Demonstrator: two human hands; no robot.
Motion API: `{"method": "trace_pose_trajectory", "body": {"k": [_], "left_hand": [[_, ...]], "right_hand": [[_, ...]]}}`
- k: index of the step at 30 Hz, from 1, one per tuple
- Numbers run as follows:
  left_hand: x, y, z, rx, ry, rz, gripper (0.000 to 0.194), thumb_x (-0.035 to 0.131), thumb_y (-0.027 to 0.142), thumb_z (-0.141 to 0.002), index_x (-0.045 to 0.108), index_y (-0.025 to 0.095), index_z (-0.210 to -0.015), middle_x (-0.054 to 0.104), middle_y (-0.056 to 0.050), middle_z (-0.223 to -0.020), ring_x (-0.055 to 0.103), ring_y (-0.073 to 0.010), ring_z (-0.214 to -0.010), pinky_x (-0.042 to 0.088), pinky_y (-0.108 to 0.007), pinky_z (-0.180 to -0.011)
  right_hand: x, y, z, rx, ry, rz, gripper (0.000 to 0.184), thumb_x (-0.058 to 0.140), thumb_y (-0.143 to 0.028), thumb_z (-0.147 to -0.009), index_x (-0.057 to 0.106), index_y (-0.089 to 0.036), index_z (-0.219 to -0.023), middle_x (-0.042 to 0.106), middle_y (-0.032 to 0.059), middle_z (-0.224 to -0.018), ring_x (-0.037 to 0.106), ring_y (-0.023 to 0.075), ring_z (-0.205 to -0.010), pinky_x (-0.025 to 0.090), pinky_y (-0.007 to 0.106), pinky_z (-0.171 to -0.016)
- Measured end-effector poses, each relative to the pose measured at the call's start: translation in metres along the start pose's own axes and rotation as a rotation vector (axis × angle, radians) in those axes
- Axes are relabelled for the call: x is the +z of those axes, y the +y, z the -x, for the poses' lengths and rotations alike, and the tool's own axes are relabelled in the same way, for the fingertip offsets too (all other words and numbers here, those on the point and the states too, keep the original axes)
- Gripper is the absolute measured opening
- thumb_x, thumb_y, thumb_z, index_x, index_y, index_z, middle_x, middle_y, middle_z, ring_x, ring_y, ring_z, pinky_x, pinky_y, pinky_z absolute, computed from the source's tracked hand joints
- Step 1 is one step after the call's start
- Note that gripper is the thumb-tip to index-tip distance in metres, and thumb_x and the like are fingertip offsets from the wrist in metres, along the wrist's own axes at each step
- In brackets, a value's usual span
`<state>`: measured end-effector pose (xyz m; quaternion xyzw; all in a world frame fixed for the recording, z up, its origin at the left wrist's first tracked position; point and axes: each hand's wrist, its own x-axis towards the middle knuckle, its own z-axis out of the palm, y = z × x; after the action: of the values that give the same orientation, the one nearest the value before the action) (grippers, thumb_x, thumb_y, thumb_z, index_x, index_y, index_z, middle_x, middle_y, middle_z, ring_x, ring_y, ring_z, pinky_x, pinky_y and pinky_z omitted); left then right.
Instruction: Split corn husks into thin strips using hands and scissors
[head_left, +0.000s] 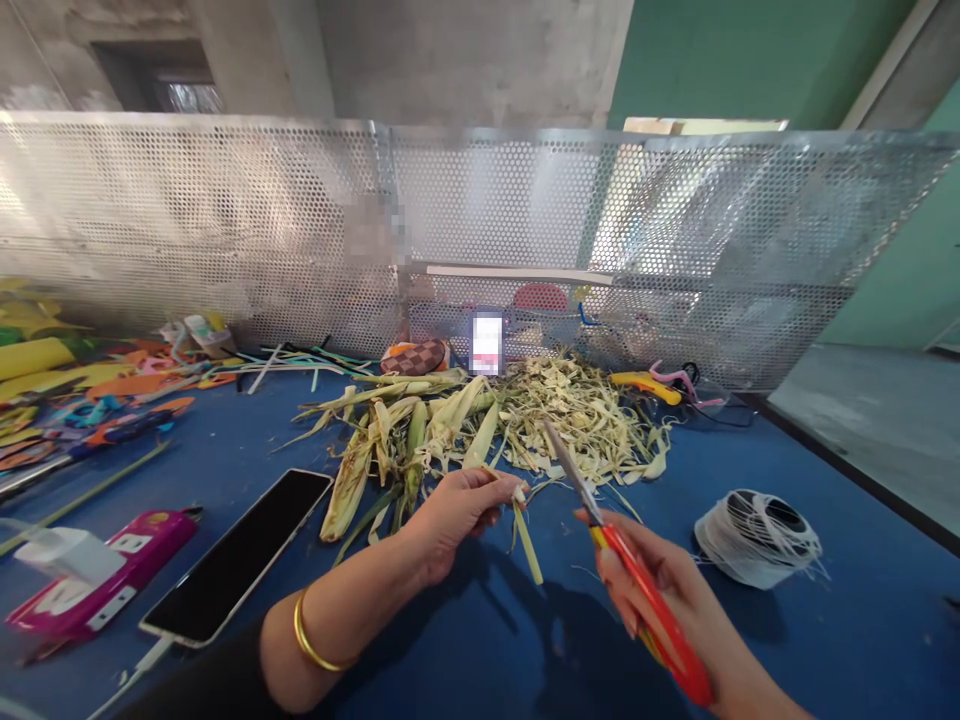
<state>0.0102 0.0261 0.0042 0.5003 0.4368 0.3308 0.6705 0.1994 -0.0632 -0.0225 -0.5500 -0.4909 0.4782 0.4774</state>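
Note:
Near the middle of the blue table, my left hand point(469, 510) pinches a small pale green strip of corn husk point(528, 545), whose end hangs down from the fingertips. My right hand point(660, 580) grips a pair of scissors point(637, 575) with red and yellow handles. Their metal blades point up and away, to the right of the husk strip and apart from it. Beyond my hands lie several whole corn husks point(352, 470) and, on the right, a heap of cut husk scraps point(577, 415).
At left are a phone point(240, 555) with a cable and a purple power strip point(105, 575) with a white plug. A spool of white string point(757, 535) sits at right. Colourful scraps point(112, 400) spread far left. A perforated metal screen point(487, 210) bounds the back.

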Motion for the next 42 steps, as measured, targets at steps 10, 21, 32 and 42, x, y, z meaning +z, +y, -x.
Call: {"method": "trace_pose_trajectory", "body": {"k": [10, 21, 32, 42], "left_hand": [[0.0, 0.006, 0.007, -0.02, -0.155, -0.051, 0.034, 0.072, 0.043, -0.059, 0.072, 0.015, -0.079, 0.063, -0.002, -0.068, 0.038, -0.0064, -0.051, 0.024, -0.022, -0.051], [0.003, 0.0, 0.004, 0.062, -0.086, -0.17, 0.032, 0.066, 0.047, -0.064, 0.07, 0.016, -0.065, 0.043, 0.003, -0.052, 0.033, -0.0081, -0.051, 0.022, -0.023, -0.051], [0.002, 0.001, 0.004, 0.003, -0.136, -0.151, 0.026, 0.066, 0.039, -0.062, 0.071, 0.014, -0.064, 0.062, -0.004, -0.064, 0.035, -0.0078, -0.052, 0.022, -0.023, -0.052], [0.003, 0.005, 0.006, -0.013, -0.169, -0.115, 0.026, 0.067, 0.039, -0.061, 0.073, 0.014, -0.068, 0.065, -0.004, -0.067, 0.035, -0.0073, -0.051, 0.021, -0.023, -0.051]], "right_hand": [[-0.024, -0.022, -0.01, 0.001, -0.185, 0.163, 0.062, 0.068, -0.06, -0.067, 0.063, -0.02, -0.114, 0.056, 0.0024, -0.079, 0.049, 0.0124, -0.066, 0.044, 0.025, -0.06], [-0.024, -0.021, -0.007, 0.16, -0.371, 0.175, 0.057, 0.065, -0.059, -0.071, 0.065, -0.016, -0.109, 0.046, -0.0023, -0.068, 0.043, 0.0074, -0.052, 0.038, 0.018, -0.045], [-0.015, -0.024, -0.006, 0.144, -0.398, 0.247, 0.028, 0.067, -0.044, -0.075, 0.063, -0.018, -0.08, 0.031, -0.0063, -0.061, 0.027, 0.0054, -0.049, 0.025, 0.018, -0.044], [-0.015, -0.021, -0.006, 0.088, -0.322, 0.349, 0.022, 0.068, -0.039, -0.071, 0.067, -0.017, -0.074, 0.039, -0.0053, -0.062, 0.03, 0.0091, -0.058, 0.032, 0.02, -0.052]]}}
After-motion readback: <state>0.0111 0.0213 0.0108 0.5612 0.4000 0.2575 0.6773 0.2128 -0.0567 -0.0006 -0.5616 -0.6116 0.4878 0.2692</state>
